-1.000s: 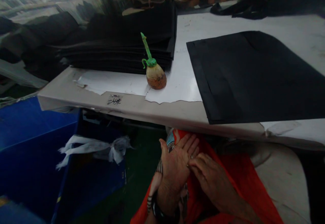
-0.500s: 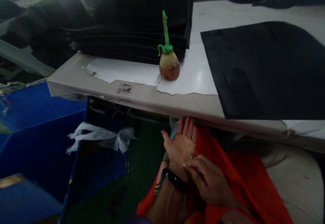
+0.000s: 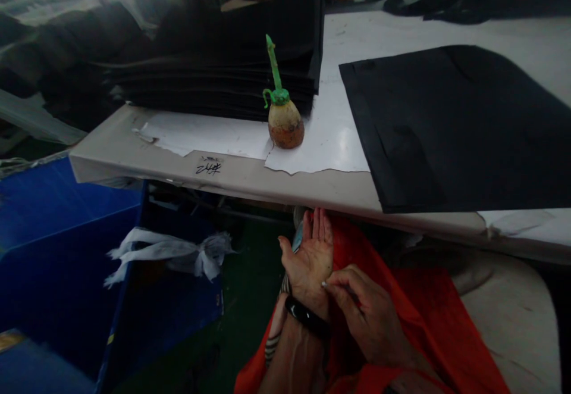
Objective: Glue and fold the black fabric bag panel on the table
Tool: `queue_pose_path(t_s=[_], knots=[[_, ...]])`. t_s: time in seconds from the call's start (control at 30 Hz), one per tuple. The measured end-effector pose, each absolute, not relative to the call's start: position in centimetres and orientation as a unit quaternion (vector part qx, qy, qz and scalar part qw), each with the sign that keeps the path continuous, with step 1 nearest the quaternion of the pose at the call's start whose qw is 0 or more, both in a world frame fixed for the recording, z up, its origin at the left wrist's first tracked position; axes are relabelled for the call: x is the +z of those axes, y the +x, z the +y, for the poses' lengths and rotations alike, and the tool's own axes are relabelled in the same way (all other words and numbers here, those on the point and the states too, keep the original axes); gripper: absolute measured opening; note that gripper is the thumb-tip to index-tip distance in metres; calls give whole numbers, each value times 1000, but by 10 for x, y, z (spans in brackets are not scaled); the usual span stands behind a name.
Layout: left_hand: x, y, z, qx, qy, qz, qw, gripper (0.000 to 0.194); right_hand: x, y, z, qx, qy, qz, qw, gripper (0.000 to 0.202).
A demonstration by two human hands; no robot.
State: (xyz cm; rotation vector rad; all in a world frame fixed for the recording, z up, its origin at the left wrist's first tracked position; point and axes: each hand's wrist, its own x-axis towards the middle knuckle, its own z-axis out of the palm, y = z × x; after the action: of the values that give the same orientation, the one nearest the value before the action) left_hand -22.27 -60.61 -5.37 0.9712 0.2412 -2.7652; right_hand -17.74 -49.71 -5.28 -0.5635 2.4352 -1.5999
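My left hand is palm up below the table's front edge, fingers stretched out and thumb apart, with nothing in it. A black wristband sits round that wrist. My right hand is closed in a pinch at the heel of the left palm. Between its thumb and index finger shows a tiny white bit, too small to name. Both hands are over an orange-red garment on my lap. On the table above them stands an oil bottle with a green spout, its lower half brown.
The table carries a stack of black sheets at the left and a large black panel at the right. Blue bins stand at lower left, with a white cloth strip tied on one.
The camera view has shifted slightly, so the table and bottle appear farther left and a little lower. My left hand stays open, and the right keeps its pinch beside the left palm.
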Motion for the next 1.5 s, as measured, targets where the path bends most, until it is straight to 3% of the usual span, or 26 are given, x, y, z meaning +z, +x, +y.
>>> queue_pose_path(t_s=[0.17,0.3,0.53,0.77,1.03,1.17,1.5], knots=[[-46,-221,-601,-940,321,67,95,66,-64,-209,-498,-526,-107,843,39,13],[-43,-222,-600,-940,327,40,87,69,-64,-200,-494,-546,-80,832,50,15],[-48,-222,-606,-942,325,23,80,70,-51,-168,-494,-567,-216,790,88,13],[-57,-221,-605,-946,319,-5,66,70,-54,-201,-504,-527,-134,839,19,12],[-54,-219,-609,-948,312,-3,67,75,-45,-170,-501,-535,-201,816,81,14],[-54,-221,-608,-950,305,-1,66,69,-45,-160,-500,-543,-220,807,75,14],[-55,-221,-604,-949,306,-12,81,65,-54,-205,-506,-524,-110,844,12,11]])
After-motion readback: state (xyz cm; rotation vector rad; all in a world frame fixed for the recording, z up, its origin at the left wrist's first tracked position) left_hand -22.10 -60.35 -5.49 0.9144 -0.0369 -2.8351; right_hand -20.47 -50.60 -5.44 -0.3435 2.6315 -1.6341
